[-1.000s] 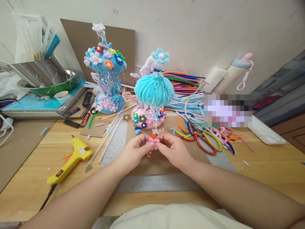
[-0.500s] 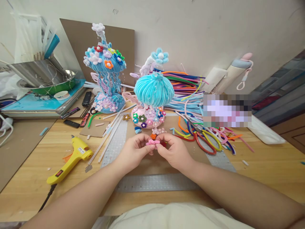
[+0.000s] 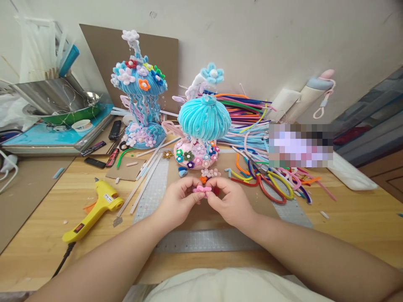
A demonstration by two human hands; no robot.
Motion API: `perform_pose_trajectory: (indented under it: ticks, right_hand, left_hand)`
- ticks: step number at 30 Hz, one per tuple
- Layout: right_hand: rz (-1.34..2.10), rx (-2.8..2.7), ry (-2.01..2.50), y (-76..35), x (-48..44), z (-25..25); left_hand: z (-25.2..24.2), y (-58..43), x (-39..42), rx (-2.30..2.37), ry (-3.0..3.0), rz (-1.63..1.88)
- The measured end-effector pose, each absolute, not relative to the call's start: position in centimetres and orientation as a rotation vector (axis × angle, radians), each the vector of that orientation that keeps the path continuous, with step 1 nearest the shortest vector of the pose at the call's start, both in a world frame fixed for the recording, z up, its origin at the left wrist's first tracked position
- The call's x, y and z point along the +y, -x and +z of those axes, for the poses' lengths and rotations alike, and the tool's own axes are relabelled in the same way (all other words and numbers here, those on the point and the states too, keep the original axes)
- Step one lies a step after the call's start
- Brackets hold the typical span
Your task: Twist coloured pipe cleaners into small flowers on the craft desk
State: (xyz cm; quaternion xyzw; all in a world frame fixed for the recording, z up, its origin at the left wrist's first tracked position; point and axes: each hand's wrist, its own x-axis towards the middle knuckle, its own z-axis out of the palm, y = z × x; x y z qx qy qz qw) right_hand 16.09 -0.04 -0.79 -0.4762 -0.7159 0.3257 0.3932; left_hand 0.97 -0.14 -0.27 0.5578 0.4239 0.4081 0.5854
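Note:
Between my fingertips is a small pink pipe-cleaner flower (image 3: 202, 189), pinched from both sides. My left hand (image 3: 179, 199) grips its left edge with thumb and forefinger. On the other side my right hand (image 3: 229, 203) closes on its right edge. Just beyond the fingers lie an orange pipe-cleaner flower (image 3: 203, 180) and pale pink flowers (image 3: 210, 172). Something red is partly hidden behind my right hand. Behind them stands a turquoise fuzzy jellyfish-shaped dome (image 3: 204, 119) over a pink base (image 3: 181, 154) covered with little flowers.
A yellow glue gun (image 3: 94, 212) lies at left, near clear glue sticks (image 3: 146, 180). Red-handled scissors (image 3: 272, 188) rest among pipe-cleaner scraps at right. A finished-looking blue flowered piece (image 3: 143, 90) stands back left. Cardboard (image 3: 195, 222) covers a cutting mat (image 3: 208, 243).
My fingers have shifted very slightly on the pink flower, and its petals show at a slightly different angle. Both hands stay in the same place.

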Motion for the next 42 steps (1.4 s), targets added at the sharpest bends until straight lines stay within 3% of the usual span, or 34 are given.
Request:
perform_pose_trajectory:
  ticks: [14,22,28,35,42]
  right_hand:
    - [0.699,-1.831,1.225,-16.0,0.0,-1.4]
    - [1.197,-1.581,1.068,-16.2,1.0,-1.8]
    - [1.321,-1.526,0.977,-16.3,1.2,-1.9]
    - [1.011,-1.673,1.052,-16.2,0.7,-1.5]
    - [1.455,-1.385,0.936,-16.0,1.1,-1.6]
  left_hand:
    - [-0.8,-1.3,-0.2,1.088,-1.352,1.042]
    - [-0.6,-1.1,0.4,1.003,-0.974,1.013]
    - [-0.7,-0.9,0.5,0.986,-0.873,0.991]
    - [-1.3,-1.0,0.3,0.954,-0.851,0.985]
    - [-1.0,-0.8,0.2,0.883,-0.884,1.018]
